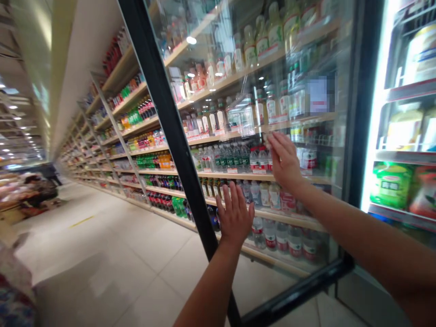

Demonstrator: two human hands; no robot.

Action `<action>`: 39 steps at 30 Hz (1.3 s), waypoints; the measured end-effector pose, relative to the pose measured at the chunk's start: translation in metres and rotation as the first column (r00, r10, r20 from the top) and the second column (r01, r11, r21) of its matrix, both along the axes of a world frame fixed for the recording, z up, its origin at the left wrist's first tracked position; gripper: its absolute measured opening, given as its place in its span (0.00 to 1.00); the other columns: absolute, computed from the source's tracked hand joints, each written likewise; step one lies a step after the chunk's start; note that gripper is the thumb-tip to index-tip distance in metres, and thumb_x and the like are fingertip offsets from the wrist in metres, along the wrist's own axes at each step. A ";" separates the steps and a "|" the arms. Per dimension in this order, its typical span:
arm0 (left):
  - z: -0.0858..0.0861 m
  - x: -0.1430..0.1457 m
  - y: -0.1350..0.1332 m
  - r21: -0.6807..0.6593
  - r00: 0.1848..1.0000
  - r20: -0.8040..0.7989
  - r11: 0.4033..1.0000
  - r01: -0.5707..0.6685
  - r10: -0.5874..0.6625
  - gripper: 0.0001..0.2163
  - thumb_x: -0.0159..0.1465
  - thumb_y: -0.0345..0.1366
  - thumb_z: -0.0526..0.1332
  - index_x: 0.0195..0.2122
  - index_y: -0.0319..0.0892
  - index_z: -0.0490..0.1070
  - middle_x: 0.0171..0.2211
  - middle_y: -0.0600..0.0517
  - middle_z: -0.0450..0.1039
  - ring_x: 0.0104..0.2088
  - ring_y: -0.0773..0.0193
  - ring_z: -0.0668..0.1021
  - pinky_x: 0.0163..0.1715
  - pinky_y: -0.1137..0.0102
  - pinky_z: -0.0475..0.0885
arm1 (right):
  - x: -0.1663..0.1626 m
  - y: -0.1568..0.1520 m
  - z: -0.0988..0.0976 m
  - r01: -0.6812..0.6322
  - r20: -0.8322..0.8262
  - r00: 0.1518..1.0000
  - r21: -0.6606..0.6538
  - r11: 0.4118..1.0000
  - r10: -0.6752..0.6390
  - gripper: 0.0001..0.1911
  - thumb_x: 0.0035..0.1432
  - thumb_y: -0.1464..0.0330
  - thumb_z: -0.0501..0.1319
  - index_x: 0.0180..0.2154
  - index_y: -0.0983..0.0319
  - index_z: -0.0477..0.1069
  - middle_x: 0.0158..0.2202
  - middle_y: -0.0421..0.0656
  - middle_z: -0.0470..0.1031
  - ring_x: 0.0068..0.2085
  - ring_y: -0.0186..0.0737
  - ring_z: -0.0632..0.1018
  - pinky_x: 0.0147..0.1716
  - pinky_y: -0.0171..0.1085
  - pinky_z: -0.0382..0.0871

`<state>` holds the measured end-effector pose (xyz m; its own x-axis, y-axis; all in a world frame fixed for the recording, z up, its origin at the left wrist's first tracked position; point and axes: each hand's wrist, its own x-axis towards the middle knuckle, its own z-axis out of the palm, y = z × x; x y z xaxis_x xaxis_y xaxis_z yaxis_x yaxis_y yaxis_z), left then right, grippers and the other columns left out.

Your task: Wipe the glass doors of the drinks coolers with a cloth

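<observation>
the tall glass door with the black metal frame (173,136) stood swung out from the brightly lit refrigerated cabinet (405,156), at an angle to it, so the cabinet's shelves and the green packets (391,184) on them lay uncovered at the right. judged from that angle, the door was partway through its swing: well clear of the cabinet front, not shut against it, with its lower corner out over the pale tiled floor (112,254).

both hands lay on the pane itself, not on a handle. the left hand (235,215) was pressed palm-flat low on the glass, just beside the black frame, its fingers (229,197) splayed wide and pointing up. the right hand (284,159) sat higher and further toward the hinge side, also flat on the glass, its fingers (277,141) stretched out straight and close together. neither hand gripped or held anything; they touched only the pane.

through the glass showed the long wooden shelves of drink bottles (150,136) that ran down the aisle, with a row of clear water bottles with red caps (259,159) just behind the right hand. far down the aisle at the left some people (37,186) were blurred and well apart from the door.
</observation>
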<state>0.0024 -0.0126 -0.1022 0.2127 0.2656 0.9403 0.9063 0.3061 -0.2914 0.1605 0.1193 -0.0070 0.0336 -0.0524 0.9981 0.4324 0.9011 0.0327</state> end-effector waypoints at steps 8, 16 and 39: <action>0.001 0.001 -0.001 -0.005 0.999 0.015 0.999 0.040 -0.040 0.35 0.71 0.43 0.59 0.71 0.25 0.48 0.69 0.29 0.52 0.73 0.41 0.46 0.70 0.39 0.48 | -0.001 -0.015 -0.048 0.002 0.275 0.961 0.106 0.994 -0.032 0.32 0.70 0.76 0.53 0.70 0.50 0.57 0.65 0.44 0.71 0.68 0.44 0.68 0.69 0.53 0.59; 0.002 -0.001 -0.001 0.023 1.000 -0.011 0.999 0.026 -0.025 0.36 0.71 0.44 0.58 0.71 0.24 0.48 0.69 0.30 0.53 0.73 0.42 0.45 0.71 0.42 0.47 | -0.005 -0.005 -0.001 -0.004 0.074 0.997 0.015 1.000 0.002 0.26 0.72 0.70 0.52 0.68 0.49 0.62 0.66 0.41 0.69 0.69 0.43 0.67 0.69 0.52 0.60; 0.003 -0.003 0.003 -0.024 1.000 -0.004 1.000 0.014 -0.014 0.39 0.71 0.43 0.59 0.73 0.28 0.41 0.70 0.33 0.52 0.72 0.41 0.46 0.71 0.41 0.47 | 0.065 0.071 -0.042 0.010 -0.264 0.961 -0.280 0.960 -0.087 0.25 0.72 0.60 0.51 0.65 0.60 0.67 0.66 0.53 0.68 0.67 0.49 0.68 0.69 0.58 0.59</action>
